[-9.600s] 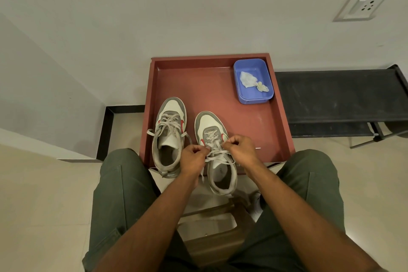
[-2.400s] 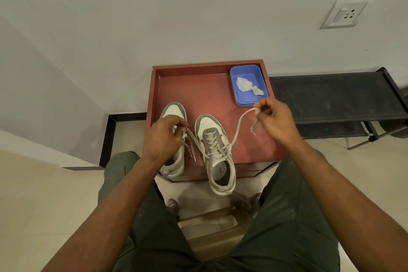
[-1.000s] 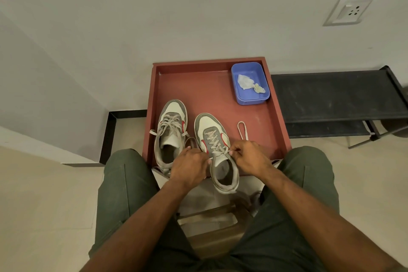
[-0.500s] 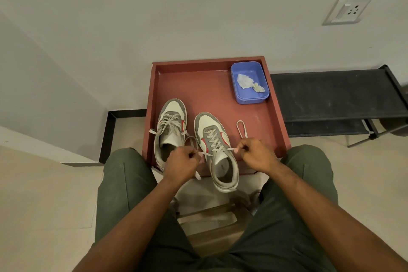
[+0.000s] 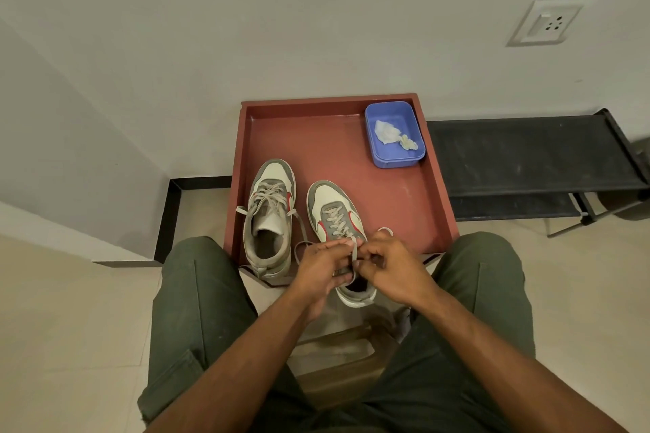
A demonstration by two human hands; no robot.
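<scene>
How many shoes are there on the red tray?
2. The left shoe sits at the left side of the tray, untouched. The right shoe is beside it, its lace pinched by the left hand and the right hand. None seems hidden.

A home was shown, most likely a corner where shoes were kept. A plain white wall (image 5: pixel 316 28) was seen with a wall socket (image 5: pixel 545 23) set in it. The floor (image 5: pixel 70 327) was laid with pale tiles and edged with a black strip (image 5: pixel 168 218). A pair of worn shoes (image 5: pixel 269 214) was set on a low red bench (image 5: pixel 337 151), and a low black rack (image 5: pixel 527 151) was placed beside it. A small blue tub (image 5: pixel 390 153) was left at the back of the bench.
</scene>
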